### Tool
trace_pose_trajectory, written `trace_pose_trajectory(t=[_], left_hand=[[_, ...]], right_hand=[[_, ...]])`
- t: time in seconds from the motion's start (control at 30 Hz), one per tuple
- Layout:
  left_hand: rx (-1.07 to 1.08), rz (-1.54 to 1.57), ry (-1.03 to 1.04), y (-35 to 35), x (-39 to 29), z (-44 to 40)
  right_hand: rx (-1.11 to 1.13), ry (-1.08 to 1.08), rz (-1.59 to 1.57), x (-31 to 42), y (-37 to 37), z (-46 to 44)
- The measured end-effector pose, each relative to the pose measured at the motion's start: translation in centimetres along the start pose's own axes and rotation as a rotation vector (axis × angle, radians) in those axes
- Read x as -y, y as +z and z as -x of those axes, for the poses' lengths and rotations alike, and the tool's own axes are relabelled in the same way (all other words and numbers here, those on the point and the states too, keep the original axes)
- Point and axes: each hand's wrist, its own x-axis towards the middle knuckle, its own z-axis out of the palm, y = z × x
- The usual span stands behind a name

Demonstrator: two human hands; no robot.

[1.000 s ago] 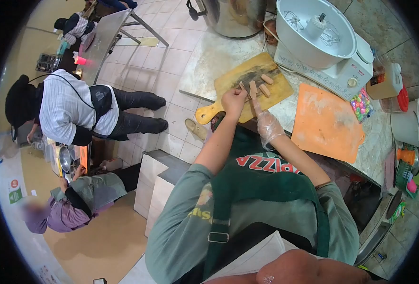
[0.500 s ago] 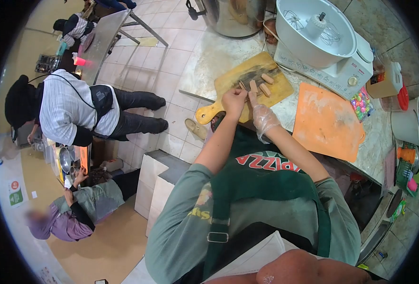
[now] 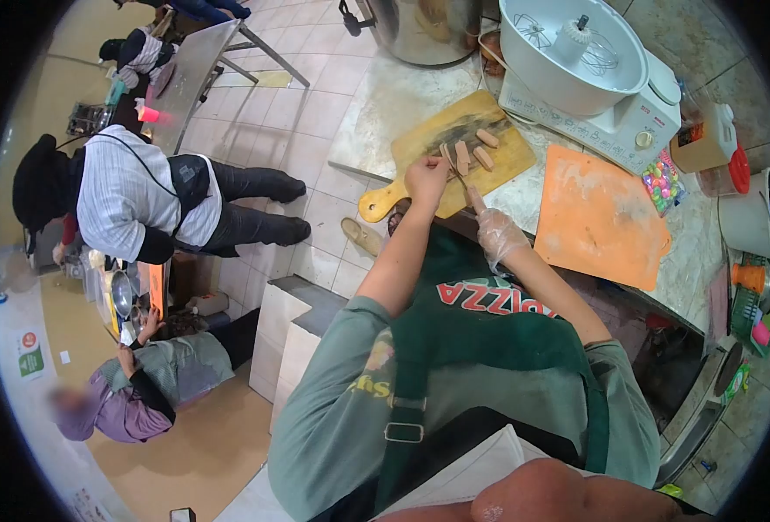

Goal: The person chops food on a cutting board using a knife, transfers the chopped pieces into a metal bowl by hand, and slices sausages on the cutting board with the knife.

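Observation:
On a yellow wooden cutting board (image 3: 411, 150) with a handle and a dark stained patch lie several sausages or sausage pieces (image 3: 487, 137), side by side. My left hand (image 3: 426, 180), bare, is closed with its fingertips pinched over the board beside the pieces. A thin pale strip shows at those fingertips, too small to name surely. My right hand (image 3: 500, 237), in a clear plastic glove, is closed around a small knife (image 3: 464, 184). Its narrow blade points towards my left fingertips; the grip is partly hidden by the glove.
An orange cutting board (image 3: 602, 217) lies right of the wooden one. Behind stand a white mixer (image 3: 576, 78) and a large metal pot (image 3: 427, 30). A bag of colourful sweets (image 3: 663, 183) is near the mixer. Two people (image 3: 128, 196) work at the left.
My right hand has drawn back slightly towards me and to the right, showing more of the knife. My left hand has shifted only slightly and stays pinched.

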Motion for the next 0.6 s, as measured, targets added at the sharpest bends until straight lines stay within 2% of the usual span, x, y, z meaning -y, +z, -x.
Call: trace_pose_trajectory(t=[0.1, 0.3, 0.53, 0.6], left_hand=[[0.043, -0.127, -0.002, -0.7, -2.2, 0.6], [0.065, -0.260, 0.086, -0.5, -2.1, -0.1], [0.033, -0.274, 0.104, -2.2, -3.6, 0.0], [0.044, -0.240, 0.097, -2.5, -3.7, 0.0]], right_hand=[[0.084, 0.036, 0.030, 0.7, -1.0, -0.1], [0.132, 0.070, 0.072, 1.2, -1.7, 0.6], [0.090, 0.077, 0.082, -0.7, -0.9, 2.2], [0.026, 0.073, -0.033, -0.7, -0.9, 1.9]])
